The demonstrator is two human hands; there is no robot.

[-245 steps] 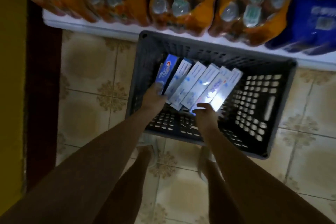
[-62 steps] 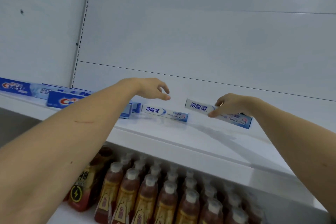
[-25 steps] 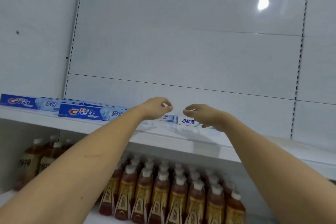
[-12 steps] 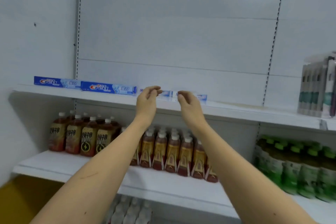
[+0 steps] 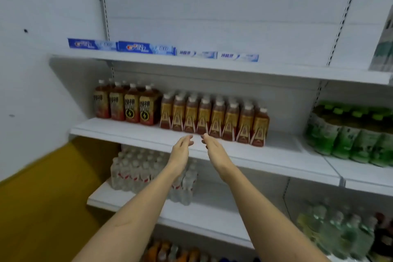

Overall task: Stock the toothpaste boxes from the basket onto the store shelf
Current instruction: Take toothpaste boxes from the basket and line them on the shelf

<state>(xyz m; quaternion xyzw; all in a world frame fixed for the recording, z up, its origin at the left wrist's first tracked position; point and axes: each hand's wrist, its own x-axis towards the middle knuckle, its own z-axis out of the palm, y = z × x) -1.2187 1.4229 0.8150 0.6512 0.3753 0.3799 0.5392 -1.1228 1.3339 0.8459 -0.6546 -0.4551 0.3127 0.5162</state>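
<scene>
White metal store shelf (image 5: 212, 66), head view only. Four toothpaste boxes lie flat in one end-to-end row on the top shelf, near the back panel: two blue boxes at left (image 5: 91, 44) (image 5: 146, 47), two white-and-blue boxes at right (image 5: 196, 54) (image 5: 238, 57). Neighbouring boxes look like they touch or nearly touch; blur makes the gaps hard to read. Basket not in frame.

Both hands are held out in front of the middle shelf, well below the box row. Left hand (image 5: 180, 151): fingers straight and relaxed, spread loosely, holding nothing. Right hand (image 5: 213, 149): same, fingers extended, nothing in it. Palms roughly face each other, fingertips close but with a small gap between them. Neither hand touches a box, shelf or bottle.

Middle shelf (image 5: 131, 133): dark brown bottles (image 5: 125, 104) at left, a block of brown bottles with gold labels (image 5: 214, 115) beside them, green bottles (image 5: 350, 132) far right. Lower shelf: a pack of clear bottles (image 5: 136, 174) behind the left forearm. Yellow wall section (image 5: 42, 208) at bottom left.
</scene>
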